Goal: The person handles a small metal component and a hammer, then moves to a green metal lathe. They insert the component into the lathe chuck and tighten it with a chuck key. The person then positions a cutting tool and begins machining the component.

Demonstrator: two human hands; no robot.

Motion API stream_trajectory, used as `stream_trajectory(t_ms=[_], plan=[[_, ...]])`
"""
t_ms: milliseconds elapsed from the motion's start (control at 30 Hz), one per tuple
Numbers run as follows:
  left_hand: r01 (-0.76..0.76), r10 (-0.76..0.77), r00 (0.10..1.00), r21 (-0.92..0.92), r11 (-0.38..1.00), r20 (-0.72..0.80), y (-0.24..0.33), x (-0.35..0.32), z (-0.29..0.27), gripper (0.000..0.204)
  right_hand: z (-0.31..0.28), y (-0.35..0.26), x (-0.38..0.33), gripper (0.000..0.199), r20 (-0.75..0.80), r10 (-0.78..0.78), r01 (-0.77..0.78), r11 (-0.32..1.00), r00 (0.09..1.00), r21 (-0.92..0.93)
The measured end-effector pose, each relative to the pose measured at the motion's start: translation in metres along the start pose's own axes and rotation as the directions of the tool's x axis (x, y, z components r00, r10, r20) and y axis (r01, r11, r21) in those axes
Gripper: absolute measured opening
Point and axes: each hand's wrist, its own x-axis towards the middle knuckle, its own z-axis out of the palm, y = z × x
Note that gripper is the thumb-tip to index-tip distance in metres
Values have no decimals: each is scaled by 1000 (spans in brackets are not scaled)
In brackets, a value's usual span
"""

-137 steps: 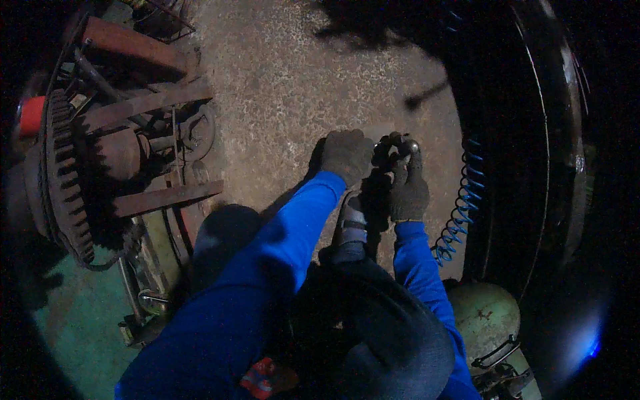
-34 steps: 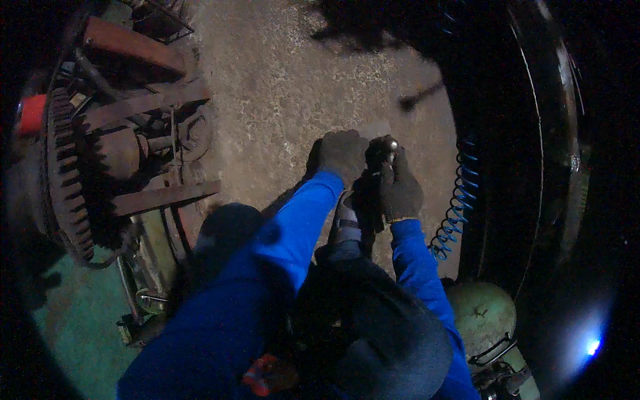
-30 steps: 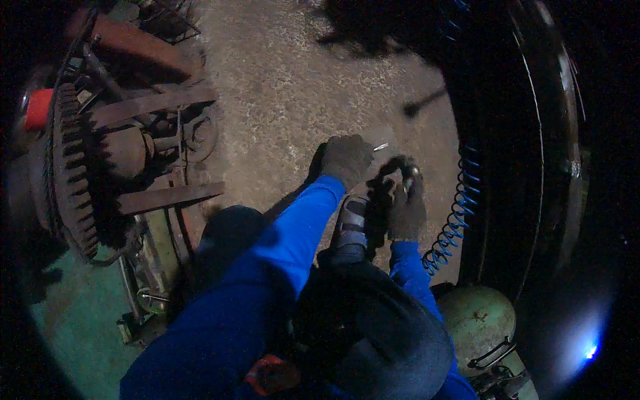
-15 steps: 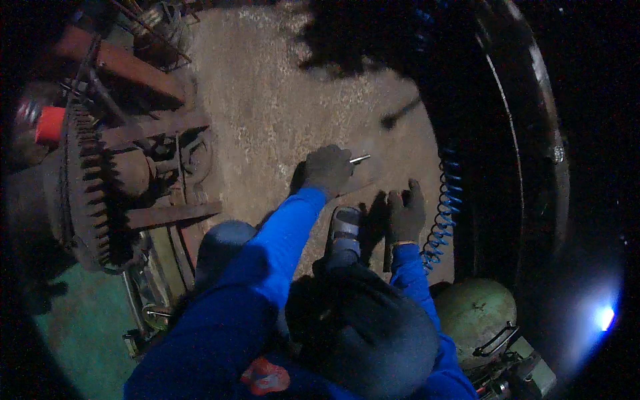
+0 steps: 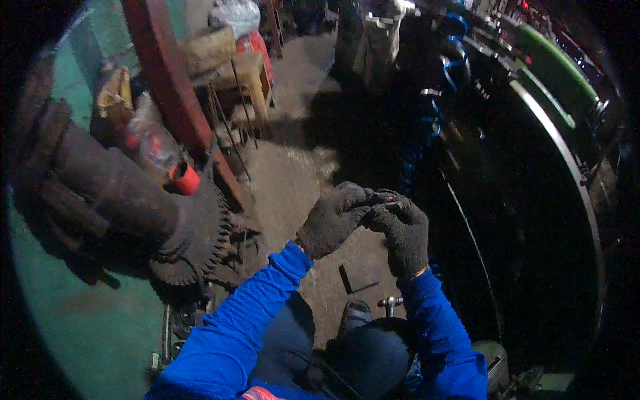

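I log knit cloth gloves on left hand (image 5: 331, 222) and right hand (image 5: 403, 231), matt. Gear wheel (image 5: 203, 237): rusty rough metal. Floor (image 5: 293, 173): coarse concrete.

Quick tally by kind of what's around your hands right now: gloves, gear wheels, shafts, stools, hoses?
Dark knit gloves: 2, on the left hand and right hand, fingertips together on a small item too small to identify
Toothed gear wheel: 1
Rusty shaft: 1
Wooden stool: 1
Blue coiled hose: 1
Total: 6
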Motion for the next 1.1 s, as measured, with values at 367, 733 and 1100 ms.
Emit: stream_trajectory(t_ms=[367,733,1100], plan=[[-205,188,976,-178,962,-109,55,-37,-45,44,112,-46,-50,32,-109,-616,520,736,780,-434],[133,-174,983,-438,889,-53,55,-60,-61,45,126,-27,-62,48,-160,-567,550,823,808,-144],[-21,6,998,-275,961,-56,44,-50,-52,47,122,-32,-61,44,-203,-553,560,828,808,-23]])
